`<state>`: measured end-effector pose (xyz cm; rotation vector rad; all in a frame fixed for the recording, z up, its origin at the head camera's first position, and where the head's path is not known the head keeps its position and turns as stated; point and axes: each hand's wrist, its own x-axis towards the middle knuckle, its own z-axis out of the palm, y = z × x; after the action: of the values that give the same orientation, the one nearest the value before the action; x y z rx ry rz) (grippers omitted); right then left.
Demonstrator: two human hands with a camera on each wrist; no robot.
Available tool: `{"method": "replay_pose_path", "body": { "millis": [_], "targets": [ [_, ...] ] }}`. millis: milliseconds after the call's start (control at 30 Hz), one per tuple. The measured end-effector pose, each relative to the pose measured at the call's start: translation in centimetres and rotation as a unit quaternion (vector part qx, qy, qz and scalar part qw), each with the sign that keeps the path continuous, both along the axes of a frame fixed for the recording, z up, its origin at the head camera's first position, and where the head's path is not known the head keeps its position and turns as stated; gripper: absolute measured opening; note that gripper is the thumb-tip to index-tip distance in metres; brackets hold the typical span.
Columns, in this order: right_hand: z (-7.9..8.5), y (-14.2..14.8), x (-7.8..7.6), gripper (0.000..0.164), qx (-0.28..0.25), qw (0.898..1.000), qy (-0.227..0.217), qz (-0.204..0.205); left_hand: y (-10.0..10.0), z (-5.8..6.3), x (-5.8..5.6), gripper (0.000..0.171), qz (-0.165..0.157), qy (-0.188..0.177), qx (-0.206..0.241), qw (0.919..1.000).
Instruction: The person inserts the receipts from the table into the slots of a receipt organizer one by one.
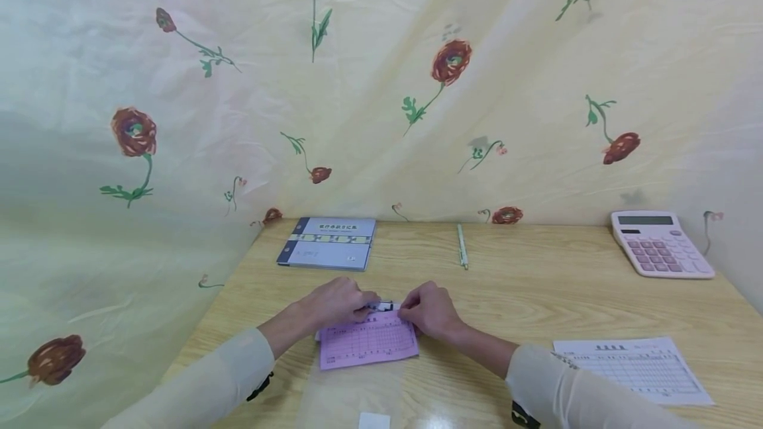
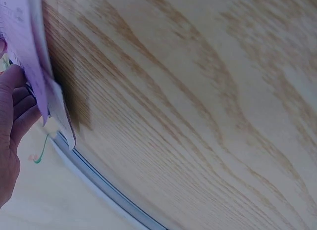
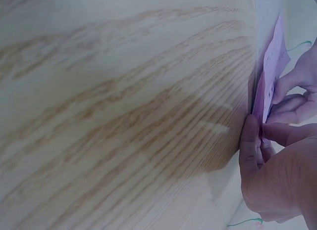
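Observation:
A pink printed form [image 1: 369, 344] lies low over the desk, with a whitish sheet or board edge showing beneath it. At its top edge is a metal clip [image 1: 386, 306]. My left hand [image 1: 341, 304] grips the clip, fingers curled at it; in the left wrist view the left fingers [image 2: 22, 99] are partly hidden behind the form. My right hand [image 1: 434, 311] pinches the form's upper right corner between thumb and fingers. The right wrist view shows the right hand [image 3: 277, 165] at the form's edge, close to the left hand.
A blue account book [image 1: 328, 243] and a pen [image 1: 461, 247] lie at the back. To the right are a pink-and-white calculator [image 1: 661, 243] and a white printed form [image 1: 638, 366], partly covered by the right sleeve. A translucent sheet [image 1: 346, 392] lies near the front edge.

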<state>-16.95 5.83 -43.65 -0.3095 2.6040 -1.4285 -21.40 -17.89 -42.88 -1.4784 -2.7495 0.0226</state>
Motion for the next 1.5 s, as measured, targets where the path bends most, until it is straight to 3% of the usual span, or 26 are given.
{"method": "replay_pose_path", "body": {
  "millis": [1000, 1300, 1500],
  "targets": [
    [-0.19, -0.76, -0.33, 0.006, 0.038, 0.999, 0.02, -0.021, 0.12, -0.09, -0.21, 0.022, -0.01, 0.003, 0.011, 0.9999],
    [-0.22, -0.83, -0.32, 0.007, 0.032, 0.999, 0.015, -0.039, 0.08, -0.16, -0.24, 0.017, -0.024, 0.008, 0.023, 0.9994],
    [-0.14, -0.82, -0.39, 0.008, 0.02, 0.999, 0.007, -0.043, 0.08, -0.33, -0.19, 0.02, -0.013, -0.001, 0.026, 0.9996]
  ]
}}
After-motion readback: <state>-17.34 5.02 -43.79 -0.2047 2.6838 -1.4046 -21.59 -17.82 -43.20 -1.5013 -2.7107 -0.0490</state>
